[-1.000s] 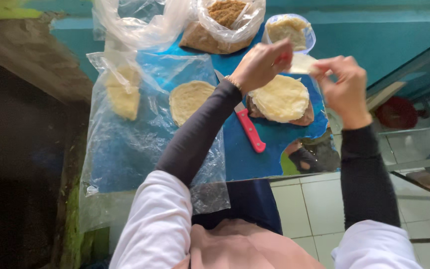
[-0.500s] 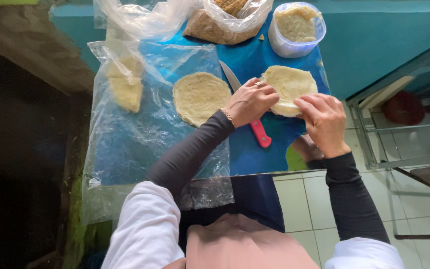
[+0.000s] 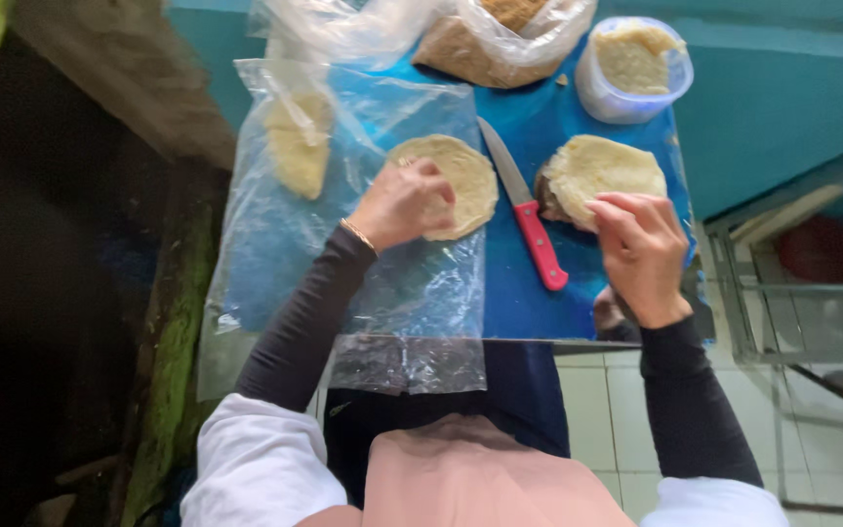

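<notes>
Head view, looking down on a blue tabletop (image 3: 529, 312). The left hand (image 3: 402, 203) rests with curled fingers on the near edge of a round, pale flat dough disc (image 3: 453, 181); whether its grip is pinching the disc or only pressing on it cannot be told. That disc lies on a clear plastic sheet (image 3: 392, 293) spread over the left half of the tabletop and hanging past its near edge. The right hand (image 3: 641, 249) has its fingertips pressed together on the near rim of a second pale disc, the top one of a small stack of flat discs (image 3: 602, 171) at the right side of the tabletop. Between the two discs lies a knife (image 3: 524, 210) with a red handle, blade pointing away from the person, handle toward the near edge, touching neither hand.

Packages: at the far left, a clear plastic bag (image 3: 295, 146) holding pale yellowish pieces lies on the sheet. At the far edge, centre, an open clear bag (image 3: 500, 39) holds brown crumbly filling. At the far right stands a round translucent tub (image 3: 631, 68) filled with pale shredded matter. Both forearms wear dark sleeves; a thin bracelet (image 3: 355, 234) circles the left wrist.
</notes>
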The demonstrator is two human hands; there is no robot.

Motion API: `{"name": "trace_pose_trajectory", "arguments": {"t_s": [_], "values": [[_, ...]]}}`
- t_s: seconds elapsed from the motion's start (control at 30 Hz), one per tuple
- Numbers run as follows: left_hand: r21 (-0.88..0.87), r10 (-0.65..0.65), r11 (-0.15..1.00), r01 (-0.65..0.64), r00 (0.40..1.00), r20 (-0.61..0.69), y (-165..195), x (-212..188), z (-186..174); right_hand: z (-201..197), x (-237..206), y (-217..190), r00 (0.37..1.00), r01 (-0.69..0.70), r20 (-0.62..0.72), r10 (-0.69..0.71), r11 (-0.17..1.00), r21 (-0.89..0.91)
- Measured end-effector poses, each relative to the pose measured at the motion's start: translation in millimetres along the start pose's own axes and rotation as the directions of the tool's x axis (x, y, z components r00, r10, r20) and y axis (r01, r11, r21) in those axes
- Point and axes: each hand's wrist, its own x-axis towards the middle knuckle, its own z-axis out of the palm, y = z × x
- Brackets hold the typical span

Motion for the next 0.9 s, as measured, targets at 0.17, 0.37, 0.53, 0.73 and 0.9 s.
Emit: {"name": "trace_pose_trajectory", "arguments": {"t_s": [0.17,0.37,0.53,0.73,0.9], "values": [[-0.033,0.041,0.998,-0.046,0.989,-0.139,5,-13,7,45,44,-27,0.970,0.147,0.168,-0.176,0.974,0.173],[-0.080,0.021,0.996,-0.034,0.987,-0.161,-2,-14,18,81,65,-36,0.918,0.149,0.312,-0.245,0.942,0.302],[-0.063,-0.014,0.998,0.005,0.989,-0.145,1,-13,21,88,65,-33,0.890,0.173,0.355,-0.285,0.933,0.316],[-0.103,-0.012,0.995,-0.001,0.993,-0.119,6,-13,13,94,69,-31,0.903,0.163,0.330,-0.276,0.930,0.330],[-0.107,-0.023,0.994,0.007,0.989,-0.147,6,-15,12,100,73,-30,0.913,0.157,0.312,-0.263,0.932,0.326]]}}
